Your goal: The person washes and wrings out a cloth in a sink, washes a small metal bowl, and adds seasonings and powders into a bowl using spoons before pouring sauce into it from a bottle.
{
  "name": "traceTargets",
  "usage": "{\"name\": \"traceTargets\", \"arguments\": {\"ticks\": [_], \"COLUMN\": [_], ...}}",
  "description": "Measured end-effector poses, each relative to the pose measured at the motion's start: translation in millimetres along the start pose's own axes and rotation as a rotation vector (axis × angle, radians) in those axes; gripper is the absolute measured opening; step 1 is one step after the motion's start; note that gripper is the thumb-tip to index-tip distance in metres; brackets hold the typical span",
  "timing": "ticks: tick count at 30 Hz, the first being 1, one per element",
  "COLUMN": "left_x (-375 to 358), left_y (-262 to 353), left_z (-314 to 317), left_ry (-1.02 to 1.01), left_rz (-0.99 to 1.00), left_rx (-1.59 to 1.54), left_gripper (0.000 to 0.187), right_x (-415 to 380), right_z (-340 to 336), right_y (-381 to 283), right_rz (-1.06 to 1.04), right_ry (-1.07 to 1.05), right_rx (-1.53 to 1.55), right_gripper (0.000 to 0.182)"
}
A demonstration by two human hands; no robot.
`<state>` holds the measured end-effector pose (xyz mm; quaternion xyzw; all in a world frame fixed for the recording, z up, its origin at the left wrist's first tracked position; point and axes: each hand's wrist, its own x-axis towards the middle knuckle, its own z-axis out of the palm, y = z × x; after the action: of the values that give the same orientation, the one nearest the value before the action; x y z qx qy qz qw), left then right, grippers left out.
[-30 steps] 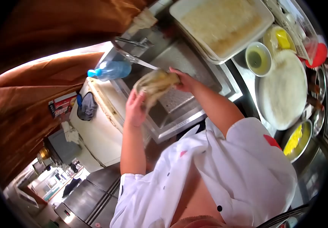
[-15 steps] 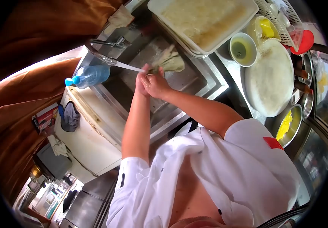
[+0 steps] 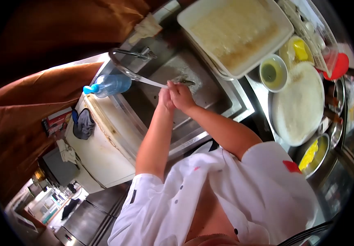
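The person's left hand (image 3: 166, 98) and right hand (image 3: 182, 96) are pressed together over a stainless-steel sink (image 3: 242, 108), where a stream of water (image 3: 154, 83) runs from the curved faucet (image 3: 130, 74) onto them at the fingers. Just past the right hand's fingertips, above the basin floor, shows a small dark greenish piece of cloth (image 3: 188, 83), with bright, splashed water around it. The left hand's fingers are folded in against the right hand, but their tips are hidden, so whether they clasp anything cannot be told; nor can it be told whether the right hand grasps the cloth or only touches it. A clear blue plastic bottle (image 3: 113, 85) with a blue cap lies on its side by the sink's left edge, and a pale rag (image 3: 146, 29) rests behind the faucet. A white rectangular tray (image 3: 187, 19) with pale, brownish contents sits over the far right corner of the sink. To the right stand a small white tub (image 3: 281, 82) of yellowish-green liquid, a large white oval board (image 3: 298, 106) and a metal bowl (image 3: 324, 149) holding yellow food (image 3: 310, 155).
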<state>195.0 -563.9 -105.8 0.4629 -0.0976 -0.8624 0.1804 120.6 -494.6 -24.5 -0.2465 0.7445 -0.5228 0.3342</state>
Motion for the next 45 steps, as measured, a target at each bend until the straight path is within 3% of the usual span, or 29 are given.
{"name": "traceTargets", "arguments": {"ticks": [1, 2, 8, 11, 14, 19, 20, 23, 24, 26, 27, 28, 31, 32, 34, 37, 38, 41, 43, 45], "left_x": [20, 22, 50, 64, 60, 100, 140, 142, 156, 75, 142, 90, 23, 21, 21, 3, -4, -52, -70, -77], "left_y": [-1, 1, 6, 2, 2, -11, -23, -27, -42, 1, -6, 19, 2, 14, 11, -4, -5, -9, -14, -30], "left_z": [-18, -9, -25, -25, 4, -32, -72, -65, -71, -26, -121, -94, -60, -47, -72, -82, -91, -51, -25, -6], "left_ry": [0.014, 0.154, 0.009, 0.091, 0.194, 0.279, 0.185, 0.340, 0.519, 0.650, 0.661, 0.687, 0.516, 0.456, 0.241, 0.274, 0.236, 0.401, 0.282, -0.028], "left_rz": [0.007, 0.008, -0.153, -0.130, -0.096, -0.111, -0.170, -0.146, -0.034, 0.179, 0.141, 0.183, 0.071, 0.072, 0.071, 0.176, 0.116, -0.262, -0.457, -0.331], "left_rx": [0.029, -0.003, -0.005, 0.135, 0.059, 0.049, -0.120, -0.256, -0.142, -0.122, 0.100, 0.098, 0.401, 0.491, 0.625, 0.892, 1.081, 0.845, 0.498, 0.102], "left_gripper": [0.029, 0.029, 0.026, 0.024, 0.021, 0.016, 0.016, 0.011, 0.011, 0.010, 0.015, 0.017, 0.011, 0.012, 0.019, 0.023, 0.034, 0.043, 0.051, 0.054], "right_x": [-3, -2, -4, -9, -19, -37, -40, -49, -52, -74, -80, -86, -64, -53, -25, -2, -2, -4, -6, -15], "right_z": [-5, -7, -22, -27, -45, -68, -72, -85, -88, -98, -105, -112, -97, -91, -71, -52, -46, -35, -27, -12], "right_y": [-5, -3, -11, -12, -30, -40, -43, -52, -54, -65, -89, -113, -67, -51, -16, 44, 58, 71, 82, 75], "right_rz": [0.062, 0.079, 0.155, 0.145, 0.169, 0.138, 0.150, 0.166, 0.155, 0.091, 0.013, -0.064, 0.167, 0.121, 0.199, 0.305, 0.351, 0.472, 0.462, 0.433], "right_ry": [-0.070, -0.079, -0.131, -0.151, -0.182, -0.228, -0.237, -0.258, -0.267, -0.378, -0.456, -0.535, -0.233, -0.191, -0.177, -0.194, -0.215, -0.187, -0.190, -0.137], "right_rx": [0.074, 0.089, 0.206, 0.199, 0.180, 0.191, 0.187, 0.189, 0.197, 0.279, 0.301, 0.329, 0.197, 0.115, 0.112, 0.032, -0.005, 0.205, 0.191, 0.193], "right_gripper": [0.052, 0.052, 0.057, 0.055, 0.054, 0.052, 0.051, 0.050, 0.049, 0.049, 0.050, 0.050, 0.052, 0.052, 0.050, 0.045, 0.043, 0.036, 0.034, 0.035]}}
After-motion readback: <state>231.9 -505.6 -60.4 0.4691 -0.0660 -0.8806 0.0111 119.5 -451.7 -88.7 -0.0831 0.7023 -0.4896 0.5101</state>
